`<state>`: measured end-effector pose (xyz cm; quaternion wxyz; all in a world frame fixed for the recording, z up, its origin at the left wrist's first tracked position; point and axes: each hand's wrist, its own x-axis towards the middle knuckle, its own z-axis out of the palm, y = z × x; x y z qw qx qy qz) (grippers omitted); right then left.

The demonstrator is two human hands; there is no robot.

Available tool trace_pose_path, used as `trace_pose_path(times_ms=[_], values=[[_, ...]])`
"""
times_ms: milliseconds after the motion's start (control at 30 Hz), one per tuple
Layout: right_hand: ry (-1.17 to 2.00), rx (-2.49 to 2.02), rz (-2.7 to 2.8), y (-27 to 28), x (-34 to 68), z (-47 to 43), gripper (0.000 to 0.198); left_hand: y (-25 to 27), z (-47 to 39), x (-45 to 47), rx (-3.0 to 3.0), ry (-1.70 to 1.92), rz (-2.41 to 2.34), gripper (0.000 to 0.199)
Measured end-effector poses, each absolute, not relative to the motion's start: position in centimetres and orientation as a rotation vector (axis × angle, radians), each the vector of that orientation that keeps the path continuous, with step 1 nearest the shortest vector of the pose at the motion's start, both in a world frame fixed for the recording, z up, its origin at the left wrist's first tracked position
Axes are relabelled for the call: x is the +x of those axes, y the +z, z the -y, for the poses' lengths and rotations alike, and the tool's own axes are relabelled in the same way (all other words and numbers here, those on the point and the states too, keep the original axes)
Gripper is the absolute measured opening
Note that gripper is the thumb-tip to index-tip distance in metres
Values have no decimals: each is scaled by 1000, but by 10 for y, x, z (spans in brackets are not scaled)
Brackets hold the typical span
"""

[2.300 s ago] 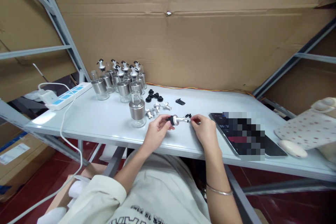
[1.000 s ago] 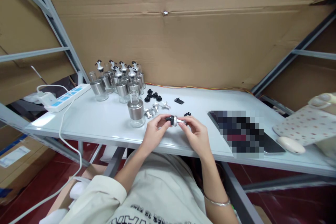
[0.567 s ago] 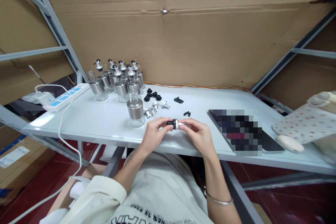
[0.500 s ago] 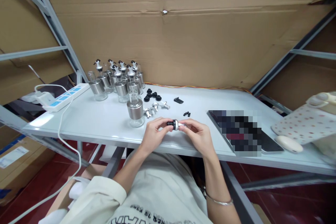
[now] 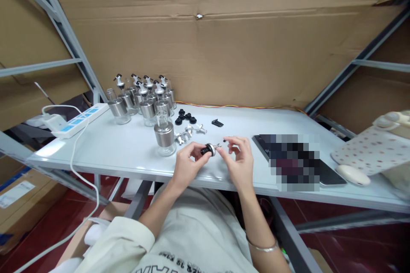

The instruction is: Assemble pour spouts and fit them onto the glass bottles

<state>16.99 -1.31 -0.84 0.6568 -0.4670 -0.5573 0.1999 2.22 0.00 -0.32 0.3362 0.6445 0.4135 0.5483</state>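
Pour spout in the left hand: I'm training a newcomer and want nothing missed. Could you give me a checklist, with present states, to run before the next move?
1. Pour spout held: ok; the left hand grips its black stopper end.
2. Right hand clear of the spout: cannot tell; its thumb is close to the silver tip.
3. Nearest glass bottle upright and open-mouthed: ok, on the table.
4. Black levers together and visible: ok.
5. Loose black stoppers in view: ok, clustered behind the loose silver spouts.
6. All small black caps visible: not ok; the right hand's fingers block that spot.
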Motion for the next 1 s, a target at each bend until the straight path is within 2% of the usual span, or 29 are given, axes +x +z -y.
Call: trace_pose_path(times_ms=[67,200,300,467,667,1000], values=[[440,-1054,1214,-10,161,14,19,-4,0,23,1611,1453,-1117,16],[737,-1068,1328,-11,152,16,26,-2,-2,20,1574,1410,-1022,22],[817,-1069,1243,-12,154,15,26,0,-2,16,1598,1322,-871,25],[848,-1046,1181,-12,157,13,27,-2,-4,17,1529,1303,-834,22],[837,-1033,1227,-11,157,17,24,-3,-7,18,1451,1084,-783,37],[870,-1050,1452,-14,160,17,31,-9,-8,14,1446,1095,-678,33]])
